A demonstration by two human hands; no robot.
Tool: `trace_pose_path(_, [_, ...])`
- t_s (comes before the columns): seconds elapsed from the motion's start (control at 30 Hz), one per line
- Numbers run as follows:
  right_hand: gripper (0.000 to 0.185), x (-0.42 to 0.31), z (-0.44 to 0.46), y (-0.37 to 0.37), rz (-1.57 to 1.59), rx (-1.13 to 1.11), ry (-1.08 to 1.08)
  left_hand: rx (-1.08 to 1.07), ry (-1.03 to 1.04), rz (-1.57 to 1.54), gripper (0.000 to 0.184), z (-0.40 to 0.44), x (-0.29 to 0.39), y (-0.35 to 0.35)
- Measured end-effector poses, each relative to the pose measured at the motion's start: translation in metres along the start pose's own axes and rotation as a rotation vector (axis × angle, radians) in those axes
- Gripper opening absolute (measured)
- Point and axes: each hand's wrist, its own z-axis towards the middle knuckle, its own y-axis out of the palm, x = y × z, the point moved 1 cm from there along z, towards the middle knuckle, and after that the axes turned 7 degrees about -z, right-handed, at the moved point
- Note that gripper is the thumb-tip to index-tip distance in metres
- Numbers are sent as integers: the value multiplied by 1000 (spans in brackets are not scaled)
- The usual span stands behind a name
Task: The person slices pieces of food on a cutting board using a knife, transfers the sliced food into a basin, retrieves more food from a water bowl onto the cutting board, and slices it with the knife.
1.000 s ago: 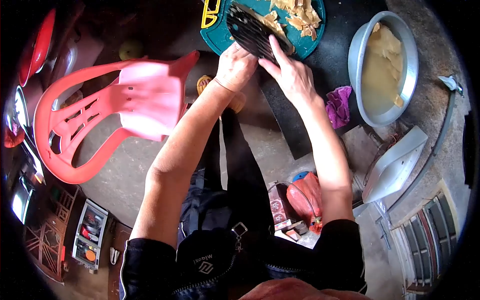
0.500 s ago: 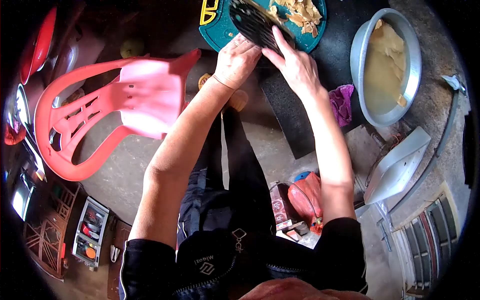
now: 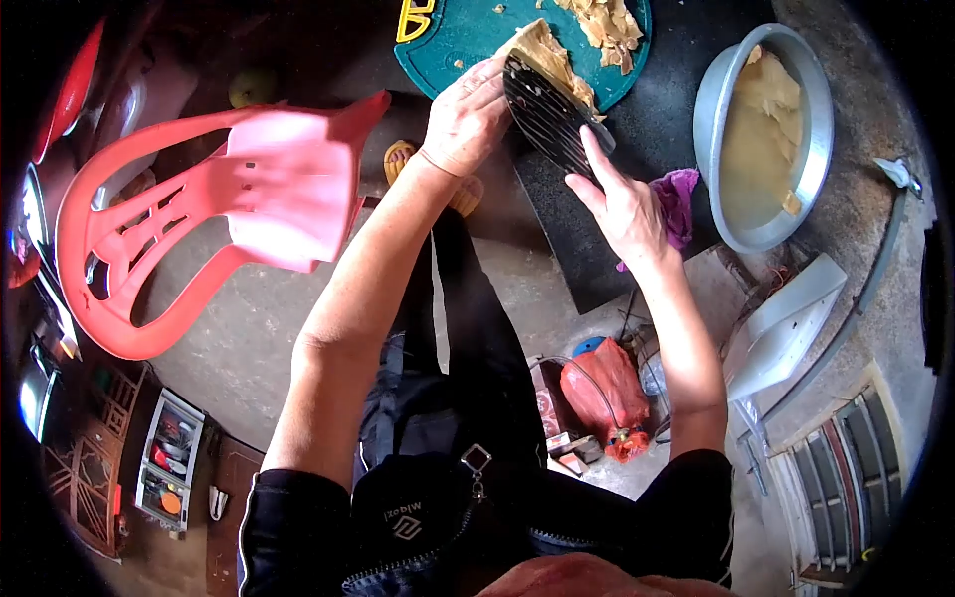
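Note:
In my right hand [image 3: 635, 214] is a kitchen knife [image 3: 553, 117] with a dark, ridged-looking blade; my thumb and index finger lie along its near end, and the handle is hidden by the hand. The blade is tilted beside a folded tan sheet [image 3: 549, 52], soft and wrinkled like bean curd skin. My left hand [image 3: 466, 117] has its fingers curled onto the near end of that sheet, close to the blade. Both rest over a teal cutting board [image 3: 468, 48], where loose tan pieces [image 3: 609, 32] lie in a heap at the far right.
Right of the board stands a metal basin [image 3: 708, 149] of cloudy liquid with tan sheets [image 3: 774, 104] in it. A purple cloth [image 3: 678, 199] lies by my right wrist. A pink plastic chair [image 3: 288, 189] is at left, a red bag [image 3: 605, 383] on the floor.
The knife and my right hand have shifted right and toward me, uncovering more of the folded tan sheet. My left hand stays at nearly the same spot.

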Motion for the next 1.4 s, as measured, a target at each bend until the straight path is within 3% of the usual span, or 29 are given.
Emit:
trace_pose_path(0.17, [71,12,36,23,-48,56,-87,-30,-33,33,20,-4,-3,4])
trace_pose_path(0.4, [64,3,74,29,-62,215,-184,-169,-157,75,23,-11,0,5])
trace_pose_path(0.47, [65,12,49,24,-57,104,-93,-33,-90,38,25,-2,3,2])
trace_pose_path(0.6, [63,17,34,10,-9,96,-69,64,-31,33,24,6,4,4])
trace_pose_path(0.77, [56,13,102,26,-104,86,-131,-123,-173,6,21,-8,-1,7])
trace_pose_path(0.8, [55,16,116,24,-131,132,-165,-71,-127,15,21,-4,-1,6])
trace_pose_path(0.87, [60,-6,137,-26,10,-295,101,35,-35,31,20,6,1,4])
trace_pose_path(0.9, [54,3,133,-23,68,-138,2,61,-7,4,21,5,-1,5])
trace_pose_path(0.93, [46,15,137,-20,47,122,-292,54,-11,0,22,5,-2,6])
trace_pose_path(1.0, [41,29,144,-23,318,125,-303,37,-18,-9,23,6,-1,6])
trace_pose_path(1.03, [42,38,139,-46,464,-366,222,37,-27,-10,24,7,1,5])
trace_pose_path(1.13, [37,36,140,-33,641,144,316,16,-29,9,23,6,-1,6])
trace_pose_path(1.17, [45,25,141,-32,379,345,162,10,-46,2,25,6,1,5])
trace_pose_path(1.27, [54,30,138,-48,1141,111,516,6,-112,-38,27,7,7,4])
trace_pose_path(1.4, [52,41,128,-42,1165,22,532,27,-121,9,31,7,19,3])
